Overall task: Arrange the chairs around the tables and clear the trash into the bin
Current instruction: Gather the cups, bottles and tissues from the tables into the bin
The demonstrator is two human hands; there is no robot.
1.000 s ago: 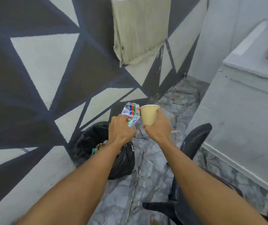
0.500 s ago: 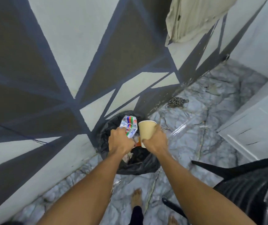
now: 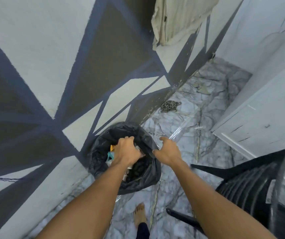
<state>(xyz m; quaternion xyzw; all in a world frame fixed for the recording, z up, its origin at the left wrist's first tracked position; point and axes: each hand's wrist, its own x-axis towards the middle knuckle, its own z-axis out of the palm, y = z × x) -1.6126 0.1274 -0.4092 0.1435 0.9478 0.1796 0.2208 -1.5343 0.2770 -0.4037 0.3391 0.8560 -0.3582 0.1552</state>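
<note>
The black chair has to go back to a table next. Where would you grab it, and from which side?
Probably the top edge of the black chair's backrest. It is tilted toward the person, to their right, beside the bin bag, so the right hand could likely come down on it from above.
</note>
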